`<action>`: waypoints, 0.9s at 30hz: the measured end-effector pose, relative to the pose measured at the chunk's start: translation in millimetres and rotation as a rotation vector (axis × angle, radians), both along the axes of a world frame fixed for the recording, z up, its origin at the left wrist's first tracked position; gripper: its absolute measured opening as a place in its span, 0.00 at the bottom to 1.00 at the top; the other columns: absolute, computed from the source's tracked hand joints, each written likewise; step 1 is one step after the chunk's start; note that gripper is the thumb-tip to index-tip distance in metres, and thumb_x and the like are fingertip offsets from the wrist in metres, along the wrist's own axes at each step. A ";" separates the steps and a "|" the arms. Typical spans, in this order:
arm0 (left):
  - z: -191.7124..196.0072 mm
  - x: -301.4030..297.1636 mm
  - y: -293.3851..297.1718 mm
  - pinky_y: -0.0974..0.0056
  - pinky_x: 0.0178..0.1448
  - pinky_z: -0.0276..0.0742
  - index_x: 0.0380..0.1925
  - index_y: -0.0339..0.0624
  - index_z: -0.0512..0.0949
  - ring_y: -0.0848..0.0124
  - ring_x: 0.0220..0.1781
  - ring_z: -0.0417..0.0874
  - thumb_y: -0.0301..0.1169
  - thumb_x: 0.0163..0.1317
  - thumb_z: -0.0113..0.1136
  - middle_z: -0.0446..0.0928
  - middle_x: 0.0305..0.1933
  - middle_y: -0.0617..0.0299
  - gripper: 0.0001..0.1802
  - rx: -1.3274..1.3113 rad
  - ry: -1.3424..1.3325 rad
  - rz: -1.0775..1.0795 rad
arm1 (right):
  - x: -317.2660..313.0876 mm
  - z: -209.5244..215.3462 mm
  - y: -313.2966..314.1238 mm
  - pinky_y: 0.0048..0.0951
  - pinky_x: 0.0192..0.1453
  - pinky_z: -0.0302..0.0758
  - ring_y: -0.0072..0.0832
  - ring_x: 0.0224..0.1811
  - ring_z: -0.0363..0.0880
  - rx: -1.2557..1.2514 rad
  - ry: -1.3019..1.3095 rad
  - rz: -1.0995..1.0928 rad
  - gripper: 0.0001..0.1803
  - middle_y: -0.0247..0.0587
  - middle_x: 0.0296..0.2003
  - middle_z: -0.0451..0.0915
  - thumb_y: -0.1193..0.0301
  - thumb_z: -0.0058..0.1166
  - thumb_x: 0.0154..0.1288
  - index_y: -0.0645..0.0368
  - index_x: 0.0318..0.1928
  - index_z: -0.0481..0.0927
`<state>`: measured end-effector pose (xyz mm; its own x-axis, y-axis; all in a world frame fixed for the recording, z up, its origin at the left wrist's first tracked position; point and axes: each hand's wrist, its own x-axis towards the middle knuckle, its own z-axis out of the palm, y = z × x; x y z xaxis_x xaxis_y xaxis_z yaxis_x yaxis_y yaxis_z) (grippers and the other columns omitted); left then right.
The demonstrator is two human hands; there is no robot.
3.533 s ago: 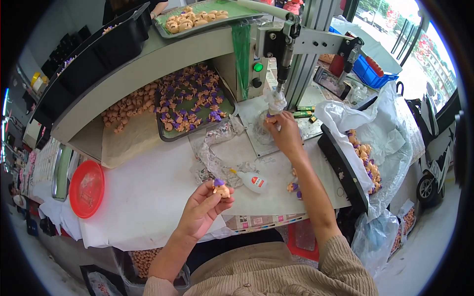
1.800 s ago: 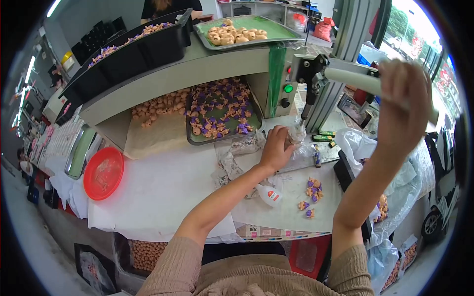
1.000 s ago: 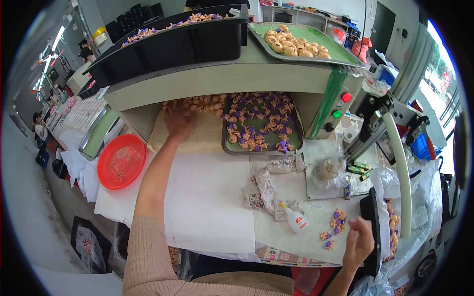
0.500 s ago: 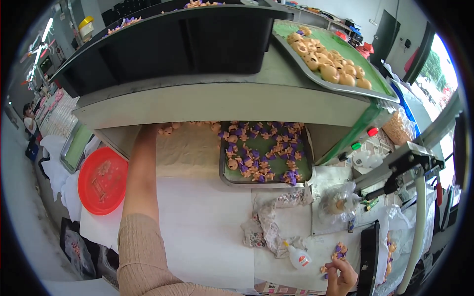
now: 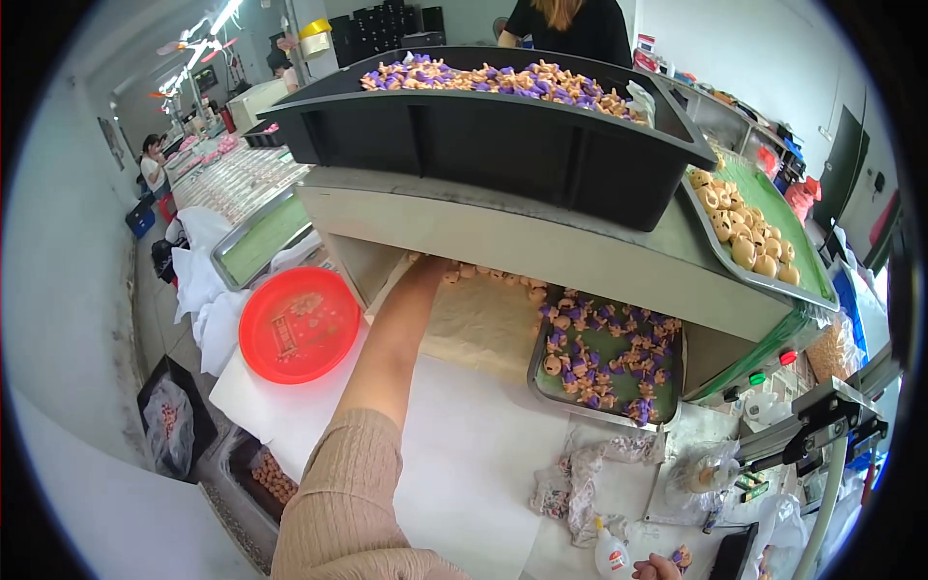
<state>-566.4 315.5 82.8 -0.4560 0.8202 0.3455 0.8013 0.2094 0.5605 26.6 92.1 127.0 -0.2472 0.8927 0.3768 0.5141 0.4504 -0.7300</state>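
My left arm reaches beneath the shelf, and my left hand (image 5: 437,264) disappears under its front edge, so the fingers are hidden. Round tan doll heads (image 5: 493,276) lie in a row beside it, at the back of a brown paper sheet (image 5: 478,324). To the right, a metal tray (image 5: 599,414) with a green lining bears many small purple-and-tan doll bodies (image 5: 587,362). At the bottom edge my right hand (image 5: 657,568) is partly cut off, its fingers curled together; what they hold cannot be made out. Near it are a white squeeze bottle (image 5: 612,553) and a small purple-and-tan figure (image 5: 682,557).
Above, a large black bin (image 5: 483,145) of doll parts and a tray of tan heads (image 5: 744,237) stand on the shelf (image 5: 541,242). A red basin (image 5: 300,324) sits left. Crumpled plastic (image 5: 585,488) and a clamp-like metal arm (image 5: 812,420) are right. Other people are farther back.
The view has swung left and up, so the bench appears lower and farther right. My left arm stays under the shelf. My right hand now shows only partly at the bottom edge.
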 end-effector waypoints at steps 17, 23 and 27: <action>46.9 106.9 -103.5 0.55 0.47 0.76 0.45 0.44 0.79 0.56 0.48 0.80 0.41 0.50 0.63 0.80 0.44 0.53 0.22 -0.021 0.419 -0.030 | 48.1 15.5 -94.2 0.26 0.34 0.78 0.28 0.29 0.80 0.019 0.138 -0.016 0.09 0.46 0.30 0.83 0.76 0.54 0.66 0.67 0.44 0.81; 18.8 107.0 -122.6 0.53 0.46 0.76 0.44 0.48 0.80 0.58 0.44 0.81 0.44 0.52 0.60 0.81 0.40 0.55 0.20 0.191 0.563 -0.142 | 62.3 23.3 -119.2 0.26 0.35 0.79 0.28 0.30 0.81 0.039 0.206 0.024 0.09 0.46 0.31 0.83 0.77 0.54 0.65 0.67 0.44 0.81; 35.1 125.1 -134.2 0.54 0.41 0.77 0.41 0.48 0.81 0.58 0.38 0.82 0.42 0.54 0.58 0.81 0.35 0.55 0.17 0.191 0.400 -0.020 | 74.7 28.2 -132.6 0.26 0.35 0.79 0.28 0.30 0.81 0.063 0.179 0.022 0.09 0.46 0.31 0.83 0.77 0.54 0.65 0.68 0.44 0.81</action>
<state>-441.3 181.4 117.9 -0.2398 0.7320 0.6377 0.9660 0.1143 0.2320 101.3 -40.6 155.3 -0.1901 0.8613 0.4712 0.3682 0.5075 -0.7791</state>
